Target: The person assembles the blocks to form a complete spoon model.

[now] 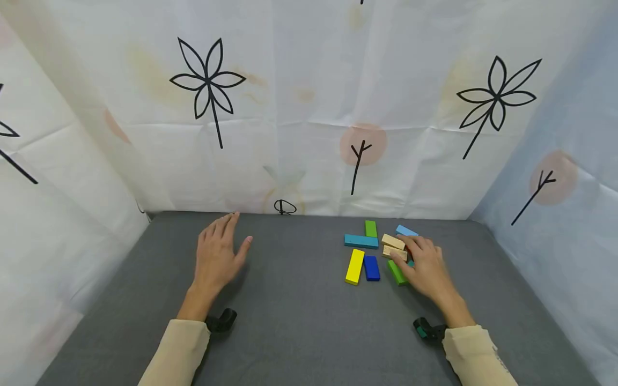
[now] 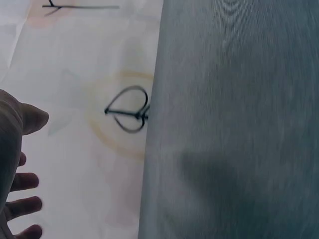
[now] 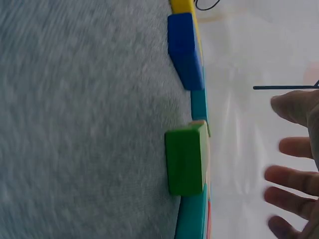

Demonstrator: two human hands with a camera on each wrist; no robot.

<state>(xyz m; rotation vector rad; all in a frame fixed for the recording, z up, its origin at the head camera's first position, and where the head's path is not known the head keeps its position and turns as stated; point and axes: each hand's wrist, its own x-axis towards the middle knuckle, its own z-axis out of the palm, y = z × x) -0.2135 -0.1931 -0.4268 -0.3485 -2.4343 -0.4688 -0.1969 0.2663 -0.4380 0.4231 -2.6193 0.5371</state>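
Note:
My right hand (image 1: 427,268) hovers with spread fingers over the right side of a group of wooden blocks, holding none. Under or beside it lie a green block (image 1: 397,273), two plain wood blocks (image 1: 393,242) and a light blue block (image 1: 406,230); red and teal pieces are partly hidden by the fingers. In the right wrist view, the fingers (image 3: 291,179) are apart from the green block's end (image 3: 185,162). Over the table's left half, my left hand (image 1: 218,254) is raised, fingers extended and thumb out, with nothing in it.
Left of the right hand lie a yellow block (image 1: 354,266), a dark blue block (image 1: 372,268), a teal block (image 1: 361,241) and another green block (image 1: 370,228). The grey table (image 1: 299,321) ends at a white patterned cloth (image 1: 309,161) behind and at both sides.

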